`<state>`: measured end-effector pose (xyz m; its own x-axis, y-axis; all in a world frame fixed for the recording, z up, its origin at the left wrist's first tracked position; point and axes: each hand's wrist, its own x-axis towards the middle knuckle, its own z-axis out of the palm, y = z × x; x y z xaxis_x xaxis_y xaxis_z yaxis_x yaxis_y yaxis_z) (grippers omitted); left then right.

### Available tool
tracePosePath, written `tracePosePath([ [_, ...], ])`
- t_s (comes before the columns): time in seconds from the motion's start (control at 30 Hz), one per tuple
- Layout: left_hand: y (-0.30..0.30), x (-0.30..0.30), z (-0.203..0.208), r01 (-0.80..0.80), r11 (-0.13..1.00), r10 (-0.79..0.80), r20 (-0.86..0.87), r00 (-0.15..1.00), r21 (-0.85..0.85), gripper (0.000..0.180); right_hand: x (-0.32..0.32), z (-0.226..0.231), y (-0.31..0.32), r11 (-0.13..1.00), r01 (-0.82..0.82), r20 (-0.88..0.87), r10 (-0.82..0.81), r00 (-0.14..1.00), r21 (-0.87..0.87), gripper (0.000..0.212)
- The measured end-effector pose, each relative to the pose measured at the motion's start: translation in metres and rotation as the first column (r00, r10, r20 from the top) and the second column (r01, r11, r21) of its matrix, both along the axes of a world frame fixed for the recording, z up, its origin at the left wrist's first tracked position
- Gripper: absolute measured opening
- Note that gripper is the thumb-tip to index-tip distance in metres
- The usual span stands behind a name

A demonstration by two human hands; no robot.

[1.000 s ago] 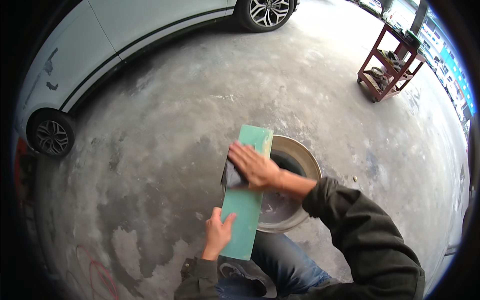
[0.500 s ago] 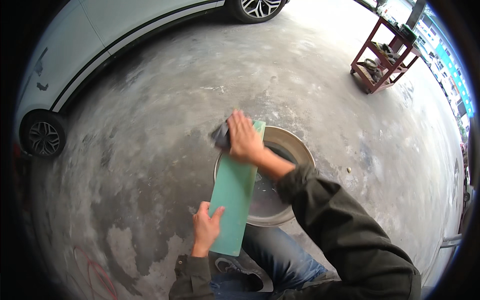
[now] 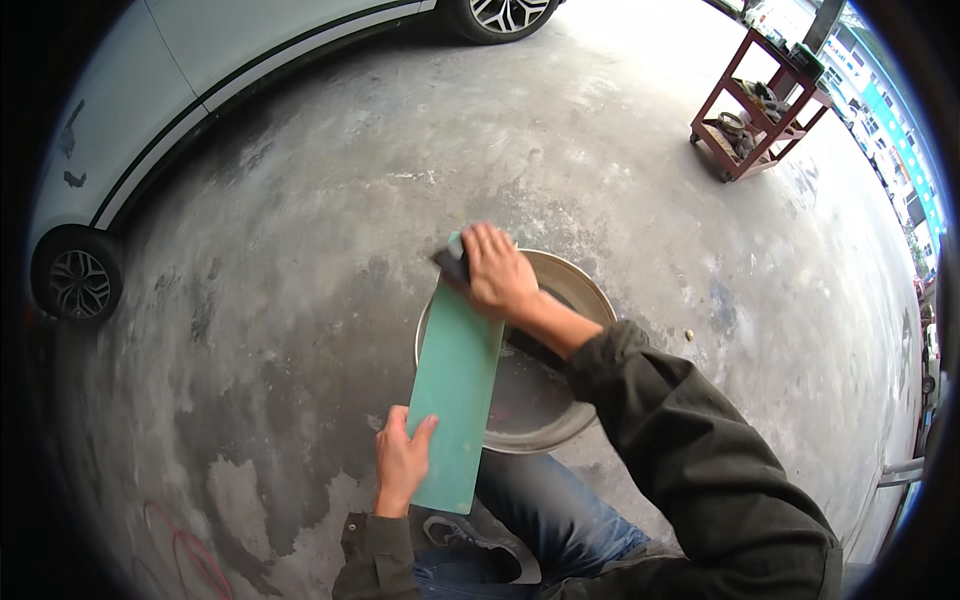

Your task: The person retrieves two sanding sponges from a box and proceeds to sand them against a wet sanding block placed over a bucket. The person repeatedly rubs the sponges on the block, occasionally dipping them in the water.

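Right hand (image 3: 500,270) at the upper end of a long green panel (image 3: 452,400), fingers side by side and bent over a dark pad (image 3: 452,263), holding it against the panel face; pad edge blurred, thumb hidden. Left hand (image 3: 402,462) grips the panel's left edge near the lower end, thumb on the face, fingers out of sight behind. Panel tilted slightly, its top leaning right, its upper part overlapping the left side of a round metal basin (image 3: 540,440); basin stands on the floor, grey inside. Dark green sleeves on both arms. Below the basin: 1 leg in blue jeans (image 3: 560,510), 1 grey shoe (image 3: 480,545). Grey concrete floor (image 3: 280,250), stained and patchy; small pale lump (image 3: 689,336) right of the basin, red cord (image 3: 190,550) lower left. Farther out: pale car (image 3: 130,110) upper left, 2 wheels showing, dark patches on its bodywork; dark red 3-level trolley (image 3: 760,125) upper right, loaded with assorted items.
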<state>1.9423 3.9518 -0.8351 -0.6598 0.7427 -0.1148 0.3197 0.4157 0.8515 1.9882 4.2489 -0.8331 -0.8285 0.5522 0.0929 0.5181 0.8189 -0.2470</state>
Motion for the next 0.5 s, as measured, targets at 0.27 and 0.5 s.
tracePosePath([
  [0.27,-0.001,0.002,0.006,-0.037,0.998,0.04,0.068,0.997,-0.043,0.03,0.041,-0.019,-0.043,0.966,-0.185,-0.083,0.202,0.976,0.183,0.073],
  [0.5,-0.004,-0.002,-0.002,-0.015,0.996,0.014,-0.015,1.0,-0.093,0.03,0.036,-0.018,-0.037,0.953,-0.16,0.115,0.134,0.984,0.256,0.071],
])
